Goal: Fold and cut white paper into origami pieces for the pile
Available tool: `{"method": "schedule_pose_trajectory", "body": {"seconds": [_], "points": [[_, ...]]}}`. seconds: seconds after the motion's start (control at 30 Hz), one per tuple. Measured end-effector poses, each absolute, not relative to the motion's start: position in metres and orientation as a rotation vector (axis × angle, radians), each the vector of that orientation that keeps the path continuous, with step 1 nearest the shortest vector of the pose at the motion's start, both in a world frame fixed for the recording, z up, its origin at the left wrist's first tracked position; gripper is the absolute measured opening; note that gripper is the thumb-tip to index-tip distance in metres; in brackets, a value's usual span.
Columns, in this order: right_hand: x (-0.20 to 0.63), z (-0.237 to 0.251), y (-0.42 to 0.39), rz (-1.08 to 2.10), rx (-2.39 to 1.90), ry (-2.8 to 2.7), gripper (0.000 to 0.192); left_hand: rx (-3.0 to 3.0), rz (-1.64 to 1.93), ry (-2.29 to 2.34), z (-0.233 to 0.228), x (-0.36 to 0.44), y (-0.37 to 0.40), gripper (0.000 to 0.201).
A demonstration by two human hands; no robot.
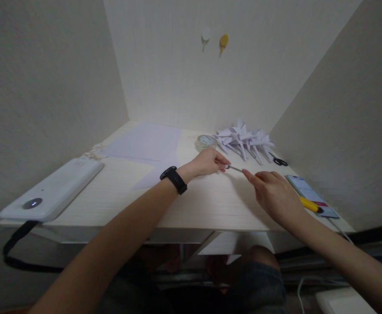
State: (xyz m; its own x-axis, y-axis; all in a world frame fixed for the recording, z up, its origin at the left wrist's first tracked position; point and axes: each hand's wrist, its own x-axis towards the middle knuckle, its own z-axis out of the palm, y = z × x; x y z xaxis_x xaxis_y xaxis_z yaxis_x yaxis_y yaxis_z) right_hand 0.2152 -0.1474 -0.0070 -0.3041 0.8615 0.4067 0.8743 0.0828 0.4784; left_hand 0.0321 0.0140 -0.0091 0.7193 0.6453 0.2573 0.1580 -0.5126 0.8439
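Note:
My right hand [275, 192] grips a yellow utility knife [309, 205]; its yellow handle sticks out behind the palm and its thin metal blade [235, 168] points left. My left hand [208, 162], a black watch [174, 179] on its wrist, pinches the tip of that blade with thumb and fingers. Both hands hover just above the pale wooden desk [197, 205], near its middle.
Folded white paper shapes [245, 140] are piled at the back, with a tape roll [205, 142] and black scissors [279, 162] beside them. White sheets [143, 141] lie back left, a white device [51, 189] on the left edge, a phone [310, 194] at right. Walls enclose three sides.

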Motion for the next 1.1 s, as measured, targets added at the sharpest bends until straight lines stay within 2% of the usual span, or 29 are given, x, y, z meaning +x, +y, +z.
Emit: {"method": "schedule_pose_trajectory", "body": {"seconds": [0.1, 0.27, 0.43, 1.1], "points": [[0.214, -0.007, -0.147, -1.028, -1.837, -2.324, 0.050, 2.039, 0.686, 0.618, -0.009, 0.032, 0.014, 0.023], [0.213, -0.003, -0.149, -1.212, -1.809, -2.323, 0.050, 1.989, 0.655, 0.650, -0.006, 0.032, 0.013, 0.023], [0.212, -0.002, -0.148, -1.148, -1.819, -2.354, 0.052, 1.958, 0.665, 0.613, -0.004, 0.031, 0.012, 0.023], [0.210, 0.009, -0.150, -1.260, -1.748, -2.316, 0.047, 1.911, 0.611, 0.611, 0.002, 0.026, 0.011, 0.021]]}}
